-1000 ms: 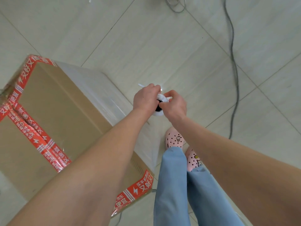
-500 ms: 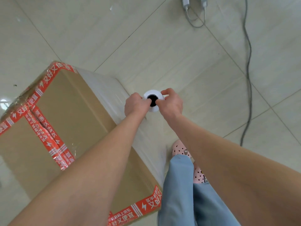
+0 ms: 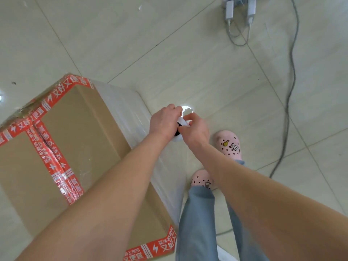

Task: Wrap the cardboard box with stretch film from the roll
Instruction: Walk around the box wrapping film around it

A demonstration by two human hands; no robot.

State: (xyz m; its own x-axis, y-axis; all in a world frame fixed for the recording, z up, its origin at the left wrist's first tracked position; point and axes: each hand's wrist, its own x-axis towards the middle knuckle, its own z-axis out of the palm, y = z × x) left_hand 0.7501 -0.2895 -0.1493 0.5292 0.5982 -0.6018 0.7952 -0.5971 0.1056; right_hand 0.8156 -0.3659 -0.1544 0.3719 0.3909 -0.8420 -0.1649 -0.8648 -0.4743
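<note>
Lowest in the frame: two bare forearms reaching forward, above blue jeans [image 3: 197,223] and two pink clogs [image 3: 228,146] planted on the tiled floor [image 3: 188,53].

Left of centre, standing on that floor: one cardboard box [image 3: 79,132], sealed with red printed tape [image 3: 49,157], right-hand side already covered in clear stretch film [image 3: 130,110].

Just right of that filmed side, at mid-frame: one roll [image 3: 178,138], held upright and seen end-on, dark core showing. Gripped from both sides: left hand [image 3: 164,119] with fingers curled over the top from the box side, right hand [image 3: 195,129] with fingers and thumb curled in against the opposite rim. Nothing else held.

By the look of it, mid-wrap, carrying the roll round the box. To do it well:
- Keep the roll upright and close to the box wall.
- Hold steady tension for a flat, wrinkle-free layer.
- Let the core turn loosely inside the fingers instead of clamping it.
- Overlap the band already laid.
- Pull snug round the next corner.

Farther off, upper right: one grey cable [image 3: 288,102] trailing down across the tiles, and two white chargers [image 3: 229,9] with thin leads. Worth stepping clear of the cable while circling.

Counted: one box, one roll, two hands, two clogs, two chargers, one long cable.
</note>
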